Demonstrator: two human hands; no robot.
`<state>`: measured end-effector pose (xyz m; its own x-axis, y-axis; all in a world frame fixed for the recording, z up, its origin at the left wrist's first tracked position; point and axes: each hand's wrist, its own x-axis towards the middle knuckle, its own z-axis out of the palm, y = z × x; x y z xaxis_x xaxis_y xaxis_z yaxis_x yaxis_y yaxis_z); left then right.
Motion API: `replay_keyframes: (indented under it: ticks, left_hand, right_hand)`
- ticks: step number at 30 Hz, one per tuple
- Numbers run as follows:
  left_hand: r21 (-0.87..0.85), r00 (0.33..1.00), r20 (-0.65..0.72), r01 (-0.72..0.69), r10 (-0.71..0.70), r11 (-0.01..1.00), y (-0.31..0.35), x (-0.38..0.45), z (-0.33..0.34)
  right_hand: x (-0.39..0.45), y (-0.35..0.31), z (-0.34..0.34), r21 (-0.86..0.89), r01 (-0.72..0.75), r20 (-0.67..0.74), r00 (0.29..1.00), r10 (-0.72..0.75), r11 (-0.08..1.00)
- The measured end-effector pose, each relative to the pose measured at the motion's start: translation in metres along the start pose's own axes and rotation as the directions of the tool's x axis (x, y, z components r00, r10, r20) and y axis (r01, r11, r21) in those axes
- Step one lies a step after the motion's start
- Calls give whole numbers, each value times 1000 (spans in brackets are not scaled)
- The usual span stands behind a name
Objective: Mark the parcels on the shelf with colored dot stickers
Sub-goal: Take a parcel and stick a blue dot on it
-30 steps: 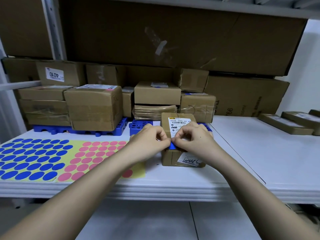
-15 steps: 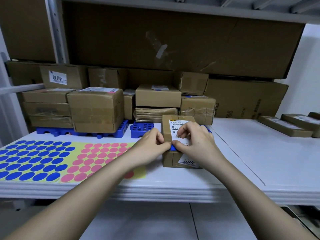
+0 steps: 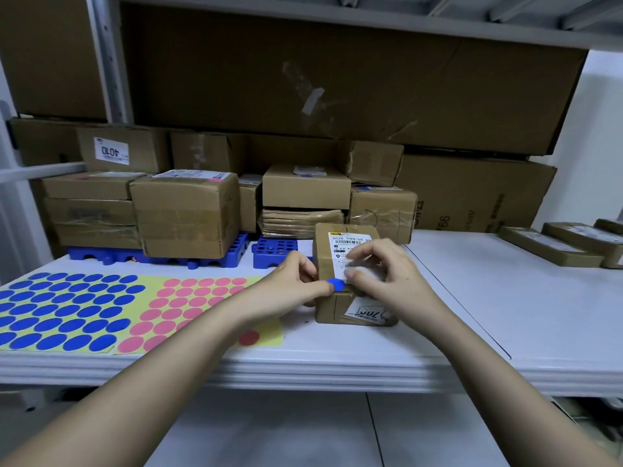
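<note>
A blue dot sticker (image 3: 336, 285) is seen at the near top edge of a small brown parcel (image 3: 350, 274), which is set on the white shelf (image 3: 472, 298) close to its front edge. The sticker is pinched at its left side by the curled fingertips of the left hand (image 3: 296, 281), the thumb and forefinger being closed on it. The right hand (image 3: 381, 271) is held over the parcel's top, its fingers bent and resting on the white shipping label (image 3: 347, 251) (whether anything is gripped there cannot be told, as the fingertips are blurred). A second label with dark handwriting (image 3: 367, 313) is stuck on the parcel's front face.

To the left of the parcel, a yellow sheet of pink dots (image 3: 188, 308) is laid flat on the shelf, and a sheet of blue dots (image 3: 64, 311) is placed further left, touching it. One red dot (image 3: 249, 338) is seen on the near right corner of the pink sheet.

Behind the parcel, blue plastic pallets (image 3: 276, 251) are set on the shelf, and stacked cardboard boxes (image 3: 185, 214) are carried on them. Larger cartons (image 3: 337, 72) are piled at the back. Well to the right of the parcel, flat brown packages (image 3: 553, 244) are laid near the wall.
</note>
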<state>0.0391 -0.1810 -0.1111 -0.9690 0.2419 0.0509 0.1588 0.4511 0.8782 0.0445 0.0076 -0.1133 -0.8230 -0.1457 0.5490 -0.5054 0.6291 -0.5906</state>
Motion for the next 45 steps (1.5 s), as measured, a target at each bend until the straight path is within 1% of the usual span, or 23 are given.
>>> replay_keyframes:
  ticks: [1,3,4,5,6,8,10,13,16,18,22,25,27,31,33,36,38,40,42,44,45]
  left_hand:
    - [-22,1000,2,7,-7,1000,1,1,-1]
    - [-65,1000,-8,23,-24,998,2,5,-3]
    - [-72,999,-11,34,-35,997,2,8,-3]
    - [-69,999,-11,48,-48,996,2,11,-4]
    - [-62,998,-5,57,-57,996,1,13,-4]
    - [-45,997,9,70,-70,997,0,16,-4]
    - [-34,997,22,73,-72,997,1,18,-3]
    - [-32,998,15,66,-66,997,6,17,0]
    - [-73,998,-7,67,-67,995,10,16,2]
    - [-120,998,-32,52,-56,991,10,17,1]
    - [-271,997,-26,59,-69,961,13,20,-3]
    - [-334,996,-46,54,-74,941,13,22,-8]
    - [-363,992,-97,34,-74,931,12,25,-15]
    - [-375,965,-252,-33,-67,927,7,33,-34]
    - [-378,955,-290,-57,-60,924,7,35,-44]
    - [-347,974,-219,-29,-51,937,4,37,-55]
    - [-335,980,-191,-12,-56,942,-2,43,-59]
    - [-379,977,-206,-29,-54,925,-8,50,-61]
    - [-403,966,-254,-69,-39,912,-11,59,-59]
    - [-407,952,-306,-103,-30,907,-11,66,-56]
    - [-401,946,-324,-114,-25,909,-11,71,-55]
  right_hand:
    - [2,4,-2,89,-50,-63,996,56,995]
    - [6,10,-8,172,-162,-173,966,192,972]
    - [8,13,-12,201,-235,-175,947,270,951]
    - [8,16,-16,233,-317,-132,926,353,919]
    - [8,18,-20,260,-400,-55,902,427,879]
    - [4,23,-24,243,-522,111,853,511,818]
    - [-2,26,-25,186,-564,194,824,533,804]
    - [-5,27,-22,202,-578,260,810,526,790]
    - [-7,25,-23,257,-572,288,815,503,779]
    - [-6,22,-25,335,-547,280,835,473,767]
    - [2,16,-28,417,-468,200,883,424,779]
    - [15,14,-29,453,-389,121,918,377,803]
    - [25,13,-30,479,-342,86,935,344,808]
    - [48,17,-33,534,-269,40,955,294,801]
    - [60,24,-32,539,-237,38,965,258,808]
    - [76,31,-26,587,-225,54,969,239,777]
    - [86,32,-20,619,-211,27,968,249,757]
    - [93,29,-12,613,-196,-66,952,297,766]
    - [99,26,-3,601,-170,-169,928,332,781]
    - [106,26,7,585,-157,-225,911,345,796]
    - [109,26,13,574,-163,-227,910,347,802]
